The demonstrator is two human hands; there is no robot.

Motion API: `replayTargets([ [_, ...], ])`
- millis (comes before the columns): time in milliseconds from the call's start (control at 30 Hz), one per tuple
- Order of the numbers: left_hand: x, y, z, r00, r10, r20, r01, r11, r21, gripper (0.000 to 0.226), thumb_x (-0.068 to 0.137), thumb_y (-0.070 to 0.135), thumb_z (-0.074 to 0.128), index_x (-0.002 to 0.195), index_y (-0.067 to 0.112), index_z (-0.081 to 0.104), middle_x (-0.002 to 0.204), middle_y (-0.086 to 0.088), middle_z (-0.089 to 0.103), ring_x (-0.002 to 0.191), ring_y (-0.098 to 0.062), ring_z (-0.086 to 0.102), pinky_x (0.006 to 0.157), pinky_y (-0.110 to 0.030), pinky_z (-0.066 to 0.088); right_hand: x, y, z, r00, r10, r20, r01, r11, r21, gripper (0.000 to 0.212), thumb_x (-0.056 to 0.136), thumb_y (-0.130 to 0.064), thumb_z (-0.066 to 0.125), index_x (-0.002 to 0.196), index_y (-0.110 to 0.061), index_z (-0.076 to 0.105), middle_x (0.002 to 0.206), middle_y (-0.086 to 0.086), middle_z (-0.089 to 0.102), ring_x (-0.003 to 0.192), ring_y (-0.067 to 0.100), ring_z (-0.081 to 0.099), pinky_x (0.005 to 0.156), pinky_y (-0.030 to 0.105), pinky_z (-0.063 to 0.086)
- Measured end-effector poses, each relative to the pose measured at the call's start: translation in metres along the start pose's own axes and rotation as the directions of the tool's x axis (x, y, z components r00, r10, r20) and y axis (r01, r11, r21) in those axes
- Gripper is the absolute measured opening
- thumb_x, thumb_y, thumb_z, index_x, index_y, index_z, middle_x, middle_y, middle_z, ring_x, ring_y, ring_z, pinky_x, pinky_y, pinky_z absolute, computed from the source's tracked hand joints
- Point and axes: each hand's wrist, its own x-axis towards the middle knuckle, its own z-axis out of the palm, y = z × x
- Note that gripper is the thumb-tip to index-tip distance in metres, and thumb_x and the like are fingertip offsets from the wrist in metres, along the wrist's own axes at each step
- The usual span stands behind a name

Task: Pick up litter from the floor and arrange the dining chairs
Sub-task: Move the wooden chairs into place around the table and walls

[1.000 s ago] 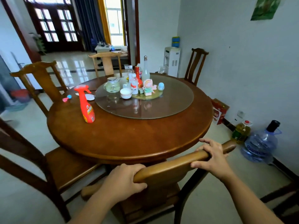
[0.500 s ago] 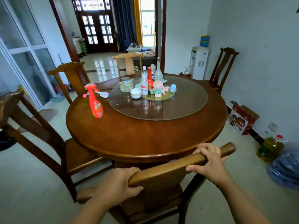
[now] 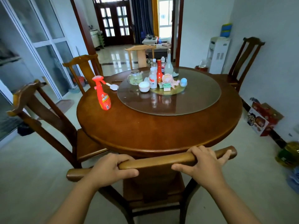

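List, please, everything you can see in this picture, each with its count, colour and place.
Round table: one, brown wood, centre.
Glass turntable: one, clear, on the table.
Spray bottle: one, orange-red, table's left part.
Bottles: several, red, clear and white, on the turntable.
Teapot: one, glass, turntable's left edge.
Bowl: one, white, beside the teapot.
Dining chairs: four dark wood, around the table.
Pale chair: one, light wood, beyond the table.
Water dispenser: one, white, far right wall.
Box: one, red, floor at right.
Left hand: grip on the near chair's top rail.
Right hand: grip on the same rail.
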Motion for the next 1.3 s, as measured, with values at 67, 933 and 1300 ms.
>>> replayTargets([
  [67, 0.009, 0.015, -0.001, 0.999, -0.03, 0.03, 0.031, 0.999, -0.019, 0.026, 0.076, 0.06, 0.06, 0.093, 0.042, 0.067, 0.085, 0.02, 0.065, 0.084, 0.004, 0.059, 0.074, -0.023, 0.05, 0.011, 0.003, -0.012, 0.991, -0.063, 0.116, 0.059, 0.998, 0.037, 0.07, 0.043, -0.09, 0.038, 0.083, -0.035, 0.054, 0.09, -0.019, 0.054, 0.098, 0.005, 0.047, 0.111, 0.056, 0.013],
  [933, 0.323, 0.44, 0.09, 0.905, 0.197, 0.376, -0.337, 0.872, 0.354, 0.054, 0.09, 0.051, 0.048, 0.138, 0.03, 0.039, 0.131, 0.003, 0.053, 0.115, -0.016, 0.054, 0.101, -0.035, 0.043, 0.147, 0.368, -0.169, 0.989, 0.122, 0.081, -0.137, 0.967, 0.216, 0.026, 0.081, -0.046, 0.061, 0.102, -0.031, 0.059, 0.084, -0.009, 0.063, 0.078, 0.003, 0.059, 0.072, 0.024, 0.052],
  [1300, 0.453, 0.478, 0.207, 0.93, 0.244, 0.274, -0.304, 0.931, 0.201, 0.041, 0.088, 0.051, 0.051, 0.127, 0.039, 0.05, 0.095, 0.018, 0.062, 0.081, 0.0, 0.06, 0.068, -0.014, 0.047, 0.222, 0.531, -0.196, 0.961, 0.273, 0.037, -0.274, 0.932, 0.238, 0.027, 0.081, -0.044, 0.062, 0.101, -0.025, 0.061, 0.072, -0.002, 0.064, 0.068, 0.009, 0.06, 0.07, 0.036, 0.054],
])
